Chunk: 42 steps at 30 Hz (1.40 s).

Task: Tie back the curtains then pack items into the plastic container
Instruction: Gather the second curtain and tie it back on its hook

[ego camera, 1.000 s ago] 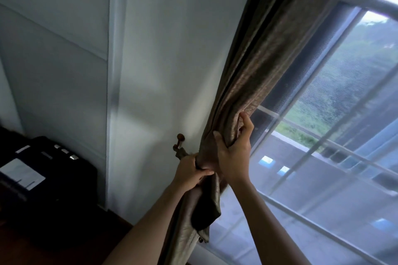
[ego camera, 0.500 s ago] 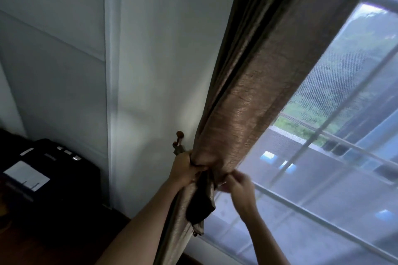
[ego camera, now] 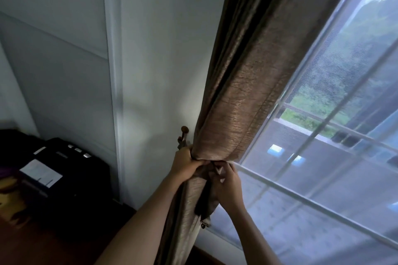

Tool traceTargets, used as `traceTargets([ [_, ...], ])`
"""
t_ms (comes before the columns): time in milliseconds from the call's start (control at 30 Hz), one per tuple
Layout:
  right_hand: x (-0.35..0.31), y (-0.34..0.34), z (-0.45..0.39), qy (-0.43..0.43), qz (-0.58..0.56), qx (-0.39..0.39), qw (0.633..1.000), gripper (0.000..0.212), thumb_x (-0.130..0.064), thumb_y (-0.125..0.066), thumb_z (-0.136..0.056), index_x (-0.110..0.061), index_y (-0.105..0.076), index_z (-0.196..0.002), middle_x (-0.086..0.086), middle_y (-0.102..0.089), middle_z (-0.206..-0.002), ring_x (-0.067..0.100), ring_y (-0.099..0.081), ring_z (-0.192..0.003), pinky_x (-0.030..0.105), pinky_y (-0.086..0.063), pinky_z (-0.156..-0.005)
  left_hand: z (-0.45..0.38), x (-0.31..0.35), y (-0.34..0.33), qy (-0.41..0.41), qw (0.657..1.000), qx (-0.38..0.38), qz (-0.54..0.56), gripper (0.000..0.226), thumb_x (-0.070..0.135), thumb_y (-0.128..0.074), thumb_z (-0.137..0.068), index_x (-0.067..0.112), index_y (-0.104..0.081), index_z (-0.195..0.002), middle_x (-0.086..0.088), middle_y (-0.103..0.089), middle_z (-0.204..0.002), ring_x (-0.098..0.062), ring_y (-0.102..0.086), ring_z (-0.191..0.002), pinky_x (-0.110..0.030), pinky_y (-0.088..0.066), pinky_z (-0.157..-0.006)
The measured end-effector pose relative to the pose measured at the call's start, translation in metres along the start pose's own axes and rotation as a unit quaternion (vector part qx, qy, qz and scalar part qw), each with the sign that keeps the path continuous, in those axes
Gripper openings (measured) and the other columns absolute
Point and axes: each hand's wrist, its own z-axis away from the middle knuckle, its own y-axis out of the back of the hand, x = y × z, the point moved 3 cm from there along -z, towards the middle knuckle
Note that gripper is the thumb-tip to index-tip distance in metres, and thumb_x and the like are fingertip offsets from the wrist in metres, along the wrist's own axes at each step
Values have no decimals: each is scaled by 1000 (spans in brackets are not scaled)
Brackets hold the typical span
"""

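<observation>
We face a pale wall (ego camera: 155, 49) with a vertical white trim (ego camera: 112, 71). At three o'clock, daylight enters a gridded window (ego camera: 323, 157). At eight o'clock, dark furniture (ego camera: 64, 178) sits in shadow.

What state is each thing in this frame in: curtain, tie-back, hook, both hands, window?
curtain: gathered into a tight bundle beside the window.
tie-back: cinched around the bundle, loose end hanging down.
wall hook: beside the bundle; whether the tie-back is looped on it cannot be told.
left hand: clenched on the bundle.
right hand: pinching the tie-back.
window: uncovered, looks shut.
</observation>
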Motion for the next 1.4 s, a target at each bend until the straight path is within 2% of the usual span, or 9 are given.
traceTargets([
  [267, -4, 6, -22, -1, 67, -88, 994, 14, -17, -69, -81, -23, -59, -90, -7, -61, -76, 13, -58, -73, 30, -44, -63, 11, -6, 11, -16, 1000, -24, 2, 47, 24, -85, -67, 21, -67, -110, 7, -70, -95, -9, -64, -87, 0, -41, -66],
  [433, -7, 5, -29, 27, 108, -129, 985, 17, -17, -66, -77, -11, -64, -93, 3, -63, -78, 19, -57, -73, 24, -40, -58, 19, -5, 9, -34, 999, -26, 13, 42, 16, -78, -74, 17, -64, -113, 6, -69, -90, -9, -65, -82, -2, -44, -66],
  [533, -8, 0, -30, 41, 122, -133, 983, 14, -15, -63, -81, -9, -64, -94, -2, -62, -81, 14, -54, -73, 11, -36, -55, 25, -13, -1, -56, 998, 29, 8, 44, 36, -70, -77, 22, -61, -118, 1, -69, -95, -12, -64, -88, -22, -52, -79],
  [733, -8, 2, -39, 10, 92, -195, 976, 6, -21, -67, -86, -16, -69, -84, -3, -67, -83, 17, -63, -77, 21, -47, -64, 34, -21, -12, -14, 978, 159, -133, 26, 36, -66, -81, 33, -61, -106, 4, -61, -93, -21, -40, -104, -15, -17, -77],
  [800, -7, 6, -41, 8, 72, -202, 977, 19, -31, -72, -84, -13, -68, -81, -3, -66, -80, 15, -62, -75, 27, -47, -66, 34, -22, -11, 8, 986, 148, -77, 20, 37, -63, -81, 36, -60, -101, -1, -56, -94, -23, -42, -101, -7, -19, -78],
  [900, -7, 11, -40, 13, 38, -190, 981, 37, -37, -75, -82, -4, -61, -75, -2, -57, -70, 10, -55, -66, 25, -41, -62, 35, -20, -6, 23, 991, 131, -13, 24, 31, -67, -80, 34, -63, -104, -4, -47, -93, -25, -43, -99, -19, -31, -77],
  [1100, -20, 16, -47, 94, 131, -222, 962, 11, -34, -70, -87, -29, -77, -94, -27, -68, -87, -11, -59, -81, 19, -43, -76, 32, -22, 4, 25, 992, 122, 19, 39, 36, -68, -75, 34, -61, -113, -7, -59, -95, -32, -56, -100, -43, -50, -87],
  [1267, -22, 38, -59, 167, 267, -201, 927, 25, -26, -63, -90, -28, -72, -113, -4, -71, -114, 20, -64, -105, 30, -48, -90, 38, -17, 9, -104, 985, 136, -2, 30, 18, -70, -86, 9, -64, -114, -8, -71, -102, -19, -66, -94, -20, -46, -73],
  [1400, -17, 44, -53, 173, 348, -130, 912, 20, -39, -66, -80, -36, -73, -99, -9, -70, -105, 18, -57, -107, 30, -37, -83, 37, -17, 9, -133, 983, 120, -44, 33, 30, -66, -88, 15, -60, -116, -7, -72, -99, -25, -67, -90, -27, -52, -69],
])
